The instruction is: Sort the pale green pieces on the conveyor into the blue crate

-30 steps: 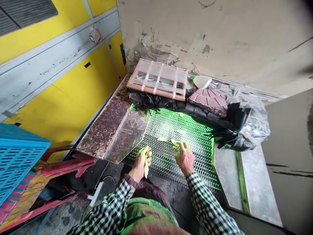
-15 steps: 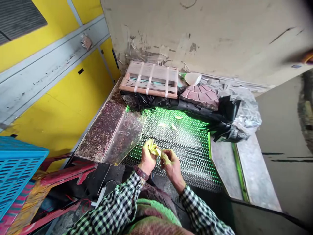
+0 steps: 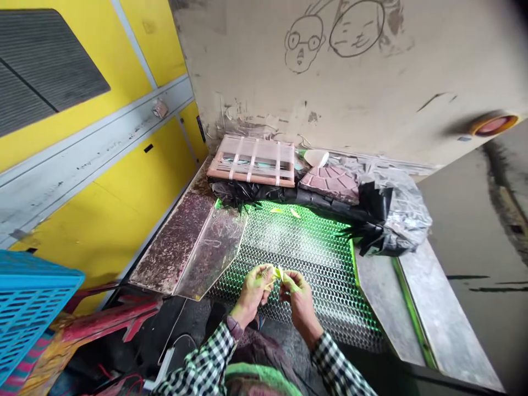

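Observation:
My left hand and my right hand meet above a hexagonal wire mesh lit green from below. Between their fingertips they pinch a small yellow-green folded piece, possibly paper or plastic. Its material is hard to tell at this size. Several similar yellow scraps lie at the far end of the mesh, well beyond my hands. Checked sleeves cover both forearms.
A clear scratched sheet and a stained metal plate lie left of the mesh. Beyond stand a strapped bundle, black plastic and a segmented reddish disc. A blue crate sits at lower left.
My hands have come together from apart, and the crumpled yellow mass between them now looks like a smaller folded piece. The view has tilted upward, showing more of the wall.

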Available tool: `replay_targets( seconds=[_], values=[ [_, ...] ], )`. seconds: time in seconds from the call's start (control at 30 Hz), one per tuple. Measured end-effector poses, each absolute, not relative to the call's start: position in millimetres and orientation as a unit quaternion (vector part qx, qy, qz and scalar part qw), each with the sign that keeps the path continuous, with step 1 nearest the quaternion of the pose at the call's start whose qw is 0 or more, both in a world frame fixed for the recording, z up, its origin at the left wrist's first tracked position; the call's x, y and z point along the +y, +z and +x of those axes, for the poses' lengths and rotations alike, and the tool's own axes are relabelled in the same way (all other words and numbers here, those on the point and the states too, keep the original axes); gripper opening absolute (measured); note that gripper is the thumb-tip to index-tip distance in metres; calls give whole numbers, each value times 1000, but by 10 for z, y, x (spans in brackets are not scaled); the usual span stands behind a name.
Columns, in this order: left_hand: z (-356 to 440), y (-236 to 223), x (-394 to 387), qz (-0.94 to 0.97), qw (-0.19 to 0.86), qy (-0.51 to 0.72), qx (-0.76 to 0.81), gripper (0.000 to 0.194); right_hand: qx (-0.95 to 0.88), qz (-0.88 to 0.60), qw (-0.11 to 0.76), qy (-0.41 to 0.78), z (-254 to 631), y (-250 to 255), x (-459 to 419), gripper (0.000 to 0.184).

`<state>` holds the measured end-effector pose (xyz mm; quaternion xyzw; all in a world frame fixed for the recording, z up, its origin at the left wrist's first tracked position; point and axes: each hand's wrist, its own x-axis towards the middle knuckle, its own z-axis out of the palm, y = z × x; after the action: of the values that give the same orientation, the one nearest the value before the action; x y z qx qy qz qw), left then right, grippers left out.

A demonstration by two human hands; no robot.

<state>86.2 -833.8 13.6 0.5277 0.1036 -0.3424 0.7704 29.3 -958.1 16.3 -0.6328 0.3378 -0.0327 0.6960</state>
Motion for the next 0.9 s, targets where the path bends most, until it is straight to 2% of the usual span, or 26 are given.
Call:
replay_targets(
  seconds=[0.2, 0.27, 0.33, 0.37, 0.5, 0.6, 0.73, 0.8, 0.9],
  values=[
    [898, -7, -8238, 593, 729, -307, 150, 50, 313, -774, 549, -35, 250, 73, -9839, 35],
    [891, -15, -8197, 597, 725, -312, 144, 51, 295, -833, 463, -59, 244, 120, -9911, 30],
    [863, 12, -8185, 599, 723, -317, 133, 51, 256, -880, 396, -61, 245, 185, -9913, 33],
    [845, 32, -8192, 598, 725, -319, 125, 50, 229, -891, 390, -47, 246, 213, -9890, 36],
    [783, 65, -8239, 593, 731, -324, 95, 51, 173, -874, 453, 24, 236, 216, -9772, 48],
    [768, 4, -8213, 610, 725, -306, 97, 54, 231, -874, 426, 29, 220, 137, -9809, 52],
    [748, -78, -8138, 634, 704, -315, 65, 56, 261, -887, 381, 7, 205, 158, -9901, 49],
    [721, -77, -8144, 634, 700, -326, 43, 57, 230, -871, 433, 22, 197, 232, -9868, 47],
    [676, -33, -8213, 629, 702, -333, 20, 55, 205, -767, 598, 111, 177, 313, -9740, 44]
  ],
)
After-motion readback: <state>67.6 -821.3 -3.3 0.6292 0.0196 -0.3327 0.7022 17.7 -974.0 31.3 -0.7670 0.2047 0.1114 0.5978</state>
